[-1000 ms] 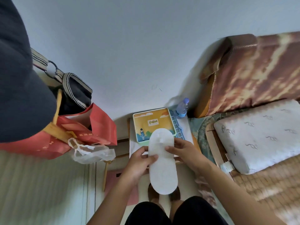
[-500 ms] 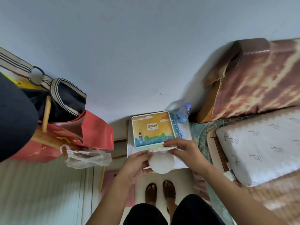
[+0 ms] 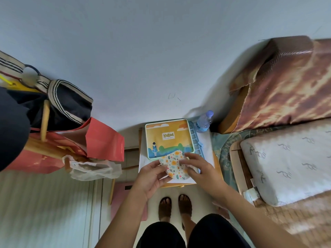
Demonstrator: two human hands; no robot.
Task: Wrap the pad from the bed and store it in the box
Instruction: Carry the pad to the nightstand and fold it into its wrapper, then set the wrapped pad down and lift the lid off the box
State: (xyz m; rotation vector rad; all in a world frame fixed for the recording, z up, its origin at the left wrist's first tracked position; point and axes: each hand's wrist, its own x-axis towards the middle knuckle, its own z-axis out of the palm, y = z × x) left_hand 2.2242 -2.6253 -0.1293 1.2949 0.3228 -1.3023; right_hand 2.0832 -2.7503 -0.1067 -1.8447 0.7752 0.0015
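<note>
The pad is folded over, its flower-patterned outer side facing up, held over the small bedside table. My left hand pinches its left edge. My right hand presses its right side with fingers spread over it. Just beyond the pad lies the box, a closed square tin with a yellow and green picture on its lid. The pad's far tip overlaps the lid's near edge.
A water bottle stands behind the box by the wall. The bed with a white pillow and woven mat is at right. At left a wooden chair carries a red paper bag, a dark bag and a plastic bag.
One second ago the pad was stretched out flat and white between both hands. It has since been folded over, so the flowered side now shows, and moved toward the box.
</note>
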